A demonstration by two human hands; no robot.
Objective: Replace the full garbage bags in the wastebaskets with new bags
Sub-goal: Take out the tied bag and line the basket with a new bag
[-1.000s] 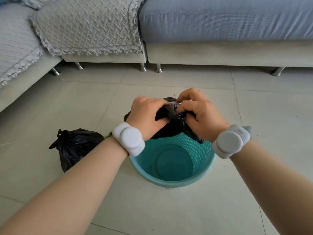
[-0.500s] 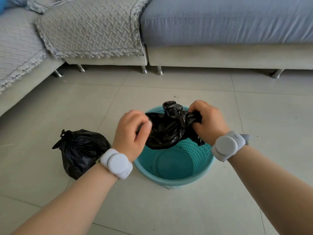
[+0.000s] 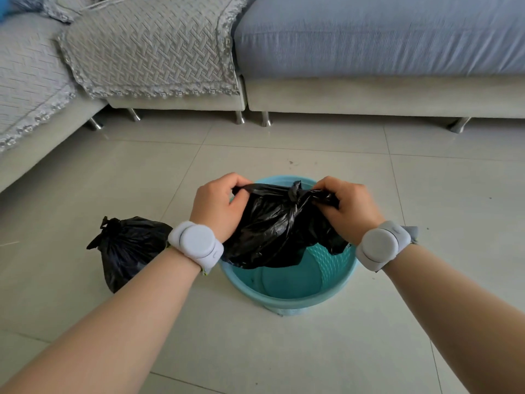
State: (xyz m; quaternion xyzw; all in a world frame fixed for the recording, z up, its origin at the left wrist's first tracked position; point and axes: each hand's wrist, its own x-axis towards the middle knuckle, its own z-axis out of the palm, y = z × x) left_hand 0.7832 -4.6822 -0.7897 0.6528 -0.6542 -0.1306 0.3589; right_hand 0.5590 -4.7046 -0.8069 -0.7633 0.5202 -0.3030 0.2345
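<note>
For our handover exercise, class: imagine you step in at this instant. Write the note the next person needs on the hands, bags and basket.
Left hand grips one end of the black bag; right hand grips the other end, holding it above the teal wastebasket.
Wastebasket is unlined.
Tied full bag lies on the floor, left of the basket.
Done: full bag out and tied.
Left: open the held bag and line the basket.

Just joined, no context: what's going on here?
A person holds a crumpled black bag above the teal wastebasket, its top edge stretched between the left hand and the right hand. The basket's inside is bare, not yet lined. A tied full bag sits on the floor to its left.
</note>
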